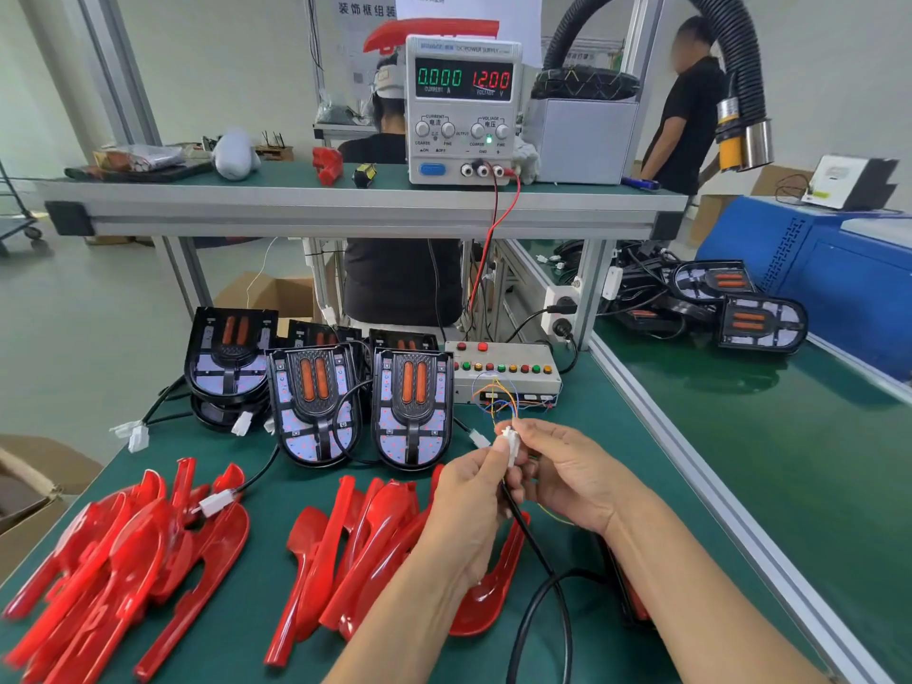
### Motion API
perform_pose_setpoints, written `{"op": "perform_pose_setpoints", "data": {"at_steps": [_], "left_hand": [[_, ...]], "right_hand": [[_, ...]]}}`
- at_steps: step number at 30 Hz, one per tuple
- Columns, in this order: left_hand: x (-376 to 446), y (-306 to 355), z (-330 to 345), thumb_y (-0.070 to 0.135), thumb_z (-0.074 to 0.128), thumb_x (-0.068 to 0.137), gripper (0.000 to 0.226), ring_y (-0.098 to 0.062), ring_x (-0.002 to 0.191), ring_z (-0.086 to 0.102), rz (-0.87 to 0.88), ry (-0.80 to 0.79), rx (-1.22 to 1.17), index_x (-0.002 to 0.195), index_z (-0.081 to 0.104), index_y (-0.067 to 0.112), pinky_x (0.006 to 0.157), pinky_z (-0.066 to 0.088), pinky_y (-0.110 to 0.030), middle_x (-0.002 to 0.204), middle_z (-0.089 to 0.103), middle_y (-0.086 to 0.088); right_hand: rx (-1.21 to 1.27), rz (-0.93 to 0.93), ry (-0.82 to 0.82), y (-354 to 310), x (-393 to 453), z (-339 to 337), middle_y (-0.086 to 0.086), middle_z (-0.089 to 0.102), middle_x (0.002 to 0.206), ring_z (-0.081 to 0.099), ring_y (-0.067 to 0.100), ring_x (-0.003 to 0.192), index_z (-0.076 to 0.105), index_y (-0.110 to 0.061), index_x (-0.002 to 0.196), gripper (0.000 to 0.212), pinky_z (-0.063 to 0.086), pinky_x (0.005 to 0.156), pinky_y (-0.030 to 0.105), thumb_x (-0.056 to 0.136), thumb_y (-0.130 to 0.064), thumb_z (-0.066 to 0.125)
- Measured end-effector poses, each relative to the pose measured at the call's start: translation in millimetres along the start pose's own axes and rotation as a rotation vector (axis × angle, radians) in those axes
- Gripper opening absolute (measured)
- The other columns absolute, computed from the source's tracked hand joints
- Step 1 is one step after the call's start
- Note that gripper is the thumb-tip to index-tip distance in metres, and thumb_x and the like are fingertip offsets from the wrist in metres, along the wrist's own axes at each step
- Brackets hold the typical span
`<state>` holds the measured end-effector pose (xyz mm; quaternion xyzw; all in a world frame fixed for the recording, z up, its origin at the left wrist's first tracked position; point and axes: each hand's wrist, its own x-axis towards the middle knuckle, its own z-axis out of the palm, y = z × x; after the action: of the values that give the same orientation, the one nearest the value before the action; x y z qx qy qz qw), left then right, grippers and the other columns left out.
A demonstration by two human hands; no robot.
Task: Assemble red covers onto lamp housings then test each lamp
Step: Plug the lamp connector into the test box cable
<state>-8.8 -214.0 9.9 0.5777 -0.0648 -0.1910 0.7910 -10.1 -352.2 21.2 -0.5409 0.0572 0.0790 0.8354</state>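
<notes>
Both forearms come in from the bottom edge and meet above the green surface, close in front of the tester box. Left hand is raised with the back toward the camera, and its grip is closed: thumb and fingers pinch a white connector at the end of a black cable. This cable hangs down from the hand and makes a loop near the bottom edge. Right hand is turned with its palm toward the left, fingers curled, and its grip is also closed on the same white connector from the other side. Thin coloured wires go from the connector up to the tester box.

Red covers lie in two piles on the surface: one pile at the left, the other pile under the left forearm. Behind them, lamp housings lean upright in a row, without covers on them. One more lamp lies partly hidden under the right forearm. On the shelf above, the power supply shows 0.000 and 12.00.
</notes>
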Motion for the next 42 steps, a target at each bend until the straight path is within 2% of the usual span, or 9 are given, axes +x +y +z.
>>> {"op": "perform_pose_setpoints", "data": {"at_steps": [5,21,24,27,30,33,36,39,42], "left_hand": [[-1,5,0,0.026,0.053,0.105,0.029,-0.007,0.056,0.045,-0.042,0.008,-0.059,0.091,0.068,0.005,0.06,0.032,-0.024,0.063,0.056,0.002],[-3,-2,3,0.022,0.052,0.104,0.025,-0.007,0.053,0.046,-0.078,-0.003,-0.137,0.087,0.062,0.008,0.051,0.04,-0.016,0.062,0.052,0.001],[3,0,2,0.024,0.053,0.104,0.026,-0.009,0.055,0.051,-0.121,0.04,-0.107,0.088,0.064,0.008,0.053,0.039,-0.019,0.064,0.058,0.0],[14,5,2,0.027,0.057,0.103,0.026,-0.01,0.055,0.055,-0.141,0.125,0.063,0.091,0.067,0.007,0.051,0.036,-0.019,0.068,0.062,-0.001],[20,4,-3,0.027,0.057,0.103,0.027,-0.009,0.053,0.057,-0.133,0.182,0.219,0.086,0.066,0.008,0.047,0.038,-0.017,0.069,0.064,-0.001],[23,-1,-7,0.029,0.055,0.104,0.033,-0.013,0.058,0.06,-0.102,0.232,0.34,0.082,0.066,0.007,0.054,0.044,-0.023,0.07,0.066,-0.003],[25,-6,-6,0.027,0.054,0.104,0.032,-0.017,0.066,0.062,-0.069,0.241,0.417,0.083,0.067,0.006,0.067,0.047,-0.031,0.074,0.068,-0.005],[26,-8,-2,0.017,0.052,0.103,0.028,-0.017,0.065,0.06,-0.058,0.233,0.444,0.084,0.066,0.002,0.062,0.049,-0.027,0.072,0.065,-0.005],[24,-8,1,0.009,0.049,0.102,0.024,-0.015,0.062,0.056,-0.057,0.218,0.449,0.085,0.065,0.001,0.054,0.047,-0.02,0.071,0.062,-0.005]], "right_hand": [[0.023,-0.001,-0.015,4,-2,4,0.003,0.055,0.065,0.056,0.015,0.054,0.079,-0.012,0.09,0.019,0.051,0.051,0.028,0.091,-0.023,0.064],[-0.039,0.043,0.042,5,-8,2,0.006,0.057,0.068,0.056,0.014,0.055,0.078,-0.011,0.09,0.02,0.052,0.053,0.026,0.093,-0.023,0.063],[-0.271,0.015,0.213,0,-9,4,0.004,0.064,0.071,0.053,0.011,0.056,0.074,-0.006,0.095,0.025,0.049,0.054,0.022,0.1,-0.026,0.061],[-0.348,-0.169,0.452,-16,-29,-14,0.001,0.073,0.076,0.058,0.009,0.055,0.079,-0.015,0.099,0.027,0.049,0.054,0.021,0.103,-0.031,0.057],[-0.595,-0.283,0.765,-23,-76,-55,-0.003,0.078,0.082,0.067,0.009,0.063,0.079,-0.025,0.09,0.029,0.054,0.067,0.029,0.104,-0.032,0.055],[-1.052,-0.053,0.994,-7,-117,-93,0.007,0.074,0.081,0.069,0.028,0.076,0.076,-0.012,0.084,0.041,0.054,0.079,0.042,0.104,-0.034,0.048],[-1.255,0.212,0.948,15,-142,-105,0.011,0.068,0.072,0.065,0.032,0.074,0.072,-0.002,0.081,0.054,0.043,0.064,0.034,0.107,-0.039,0.042],[-1.044,0.234,0.825,28,-150,-99,0.011,0.067,0.069,0.066,0.026,0.068,0.074,0.0,0.08,0.053,0.051,0.052,0.025,0.106,-0.037,0.048],[-0.778,0.265,0.75,32,-148,-88,0.027,0.07,0.087,0.069,0.035,0.081,0.073,0.002,0.085,0.049,0.063,0.059,0.035,0.106,-0.037,0.05]]}}
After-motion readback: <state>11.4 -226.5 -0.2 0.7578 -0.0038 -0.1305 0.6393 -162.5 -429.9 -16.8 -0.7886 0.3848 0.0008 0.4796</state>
